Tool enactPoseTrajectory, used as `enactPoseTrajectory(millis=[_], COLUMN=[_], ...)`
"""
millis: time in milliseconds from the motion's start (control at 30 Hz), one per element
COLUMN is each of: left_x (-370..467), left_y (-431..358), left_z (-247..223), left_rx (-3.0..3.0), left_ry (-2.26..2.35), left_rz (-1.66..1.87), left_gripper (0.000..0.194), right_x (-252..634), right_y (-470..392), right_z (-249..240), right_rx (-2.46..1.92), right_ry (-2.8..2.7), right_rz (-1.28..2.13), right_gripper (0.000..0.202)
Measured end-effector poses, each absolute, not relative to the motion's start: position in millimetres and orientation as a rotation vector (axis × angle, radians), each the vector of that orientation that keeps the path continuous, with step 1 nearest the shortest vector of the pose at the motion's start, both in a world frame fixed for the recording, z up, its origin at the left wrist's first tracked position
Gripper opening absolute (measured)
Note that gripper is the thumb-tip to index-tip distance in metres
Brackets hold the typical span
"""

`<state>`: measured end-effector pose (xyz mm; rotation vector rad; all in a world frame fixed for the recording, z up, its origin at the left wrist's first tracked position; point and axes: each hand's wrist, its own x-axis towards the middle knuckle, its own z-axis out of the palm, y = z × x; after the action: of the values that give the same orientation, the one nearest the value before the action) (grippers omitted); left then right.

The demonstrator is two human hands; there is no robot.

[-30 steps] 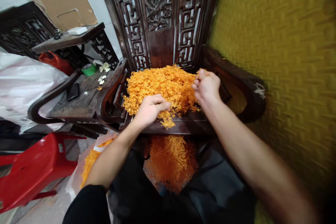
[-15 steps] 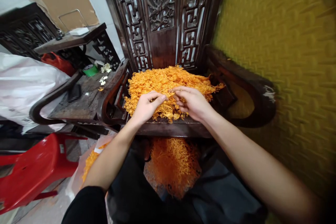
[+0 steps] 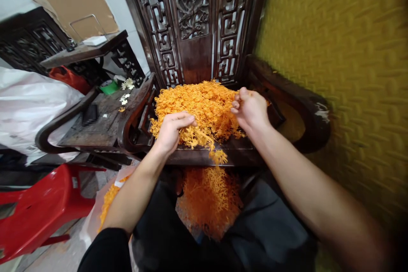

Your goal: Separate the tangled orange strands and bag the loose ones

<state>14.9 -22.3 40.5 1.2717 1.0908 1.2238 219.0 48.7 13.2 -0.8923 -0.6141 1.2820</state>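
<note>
A heap of orange, branching plastic-looking pieces (image 3: 200,97) lies on the seat of a dark carved wooden chair (image 3: 196,59). My left hand (image 3: 172,131) is closed at the heap's front left, thumb pressed on the fingers. From it a strand of orange branching pieces (image 3: 202,138) trails to the right, with its end over the seat's front edge. My right hand (image 3: 251,108) is raised at the right side of the heap with curled fingers. What those fingers hold, if anything, is too small to make out.
Between my legs, below the seat, is a bundle of thin orange strands (image 3: 213,204). A bag with orange pieces (image 3: 108,197) stands by my left arm. Further left are a red plastic chair (image 3: 47,204), a second wooden chair (image 3: 92,129) and a white sack (image 3: 32,106). Yellow padding (image 3: 344,42) covers the right side.
My right hand has moved right and slightly up, away from my left hand. My left hand has shifted slightly left, and the orange strand now hangs out from it.
</note>
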Motion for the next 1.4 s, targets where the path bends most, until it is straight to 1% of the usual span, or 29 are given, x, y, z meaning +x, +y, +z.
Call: enactPoseTrajectory(millis=[67,100,167,267,367,433,533,567,600,667,700,800,933,1000,1067,1167,1300,1400], left_x=[10,7,4,4,6,9,11,12,12,14,15,22,23,14,3,-10,-11,-9], left_y=[-19,-17,-13,-9,-7,-8,-8,-8,-8,-8,-9,-10,-6,-1,4,7,3,1], left_z=[41,40,37,34,35,37,35,34,32,29,28,31,36,36,35,33,33,31], left_rx=[1.150,1.089,0.996,0.948,0.988,1.022,1.045,1.056,1.070,1.104,1.120,1.137,1.109,1.101,1.063,1.004,1.036,1.099], left_ry=[1.074,1.044,0.963,0.903,0.918,0.958,1.013,1.017,1.015,1.005,1.002,0.997,1.010,1.092,1.146,1.034,0.891,0.864], left_rz=[1.191,1.144,1.072,1.091,1.107,1.095,1.070,1.068,1.063,1.064,1.072,1.122,1.143,1.190,1.245,1.276,1.320,1.325], left_gripper=[0.016,0.018,0.026,0.040,0.050,0.049,0.043,0.044,0.047,0.052,0.053,0.048,0.044,0.043,0.044,0.044,0.034,0.033], right_x=[231,234,234,226,220,217,214,213,211,207,205,193,192,206,226,244,235,223], right_y=[54,52,46,33,23,15,6,5,4,4,5,7,18,30,43,51,35,19], right_z=[13,12,10,9,12,15,13,12,11,9,9,8,11,15,19,18,8,9], right_rx=[-0.934,-0.935,-0.909,-0.885,-0.912,-0.896,-0.816,-0.778,-0.740,-0.704,-0.711,-0.793,-0.788,-0.750,-0.721,-0.770,-0.753,-0.805], right_ry=[-0.640,-0.686,-0.812,-1.045,-1.377,-1.645,-1.939,-1.990,-2.004,-1.896,-1.786,-1.383,-1.031,-0.822,-0.627,-0.655,-0.970,-1.139], right_rz=[1.227,1.210,1.201,1.168,0.962,0.801,0.620,0.584,0.562,0.570,0.595,0.710,0.917,0.891,0.787,0.887,1.143,1.249], right_gripper=[0.019,0.018,0.019,0.017,0.018,0.021,0.037,0.036,0.029,0.008,0.009,0.021,0.030,0.034,0.036,0.034,0.035,0.036])
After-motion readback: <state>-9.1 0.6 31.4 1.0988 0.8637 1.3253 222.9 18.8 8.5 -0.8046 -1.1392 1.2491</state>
